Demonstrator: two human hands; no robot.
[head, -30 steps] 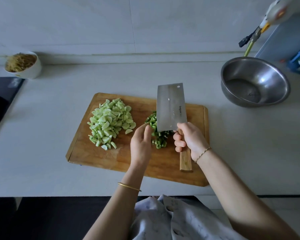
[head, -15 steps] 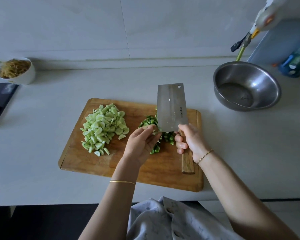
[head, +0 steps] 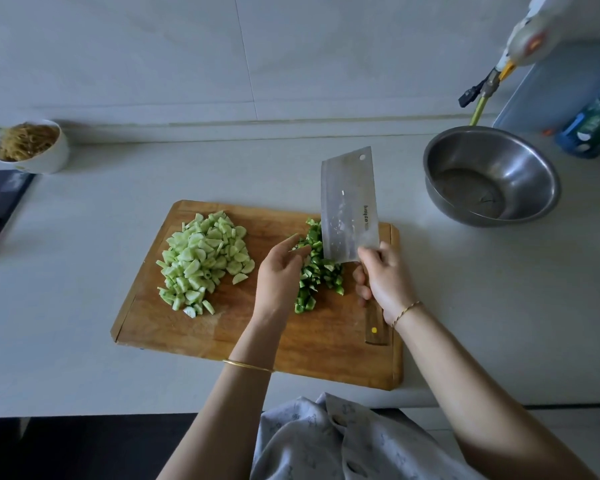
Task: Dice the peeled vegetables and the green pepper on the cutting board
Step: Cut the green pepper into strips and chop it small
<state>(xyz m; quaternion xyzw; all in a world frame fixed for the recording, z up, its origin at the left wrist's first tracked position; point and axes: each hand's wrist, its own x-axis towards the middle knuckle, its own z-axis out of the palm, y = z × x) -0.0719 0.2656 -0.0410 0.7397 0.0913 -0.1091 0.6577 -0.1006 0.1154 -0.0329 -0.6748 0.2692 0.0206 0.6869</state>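
Green pepper dice (head: 321, 276) are piled on the right half of the cutting board (head: 326, 348), between L hand (head: 278, 277), fingers nearly straight & gripping nothing, tips at the pile's edge, and R hand (head: 388, 277), wrapped round the handle of the cleaver (head: 347, 209) w/ blade tilted over the pile. Pale diced veg (head: 201, 261) is heaped on the board's left half; beyond, a steel bowl (head: 527, 157) is seen far right, a white bowl (head: 51, 161) far left.
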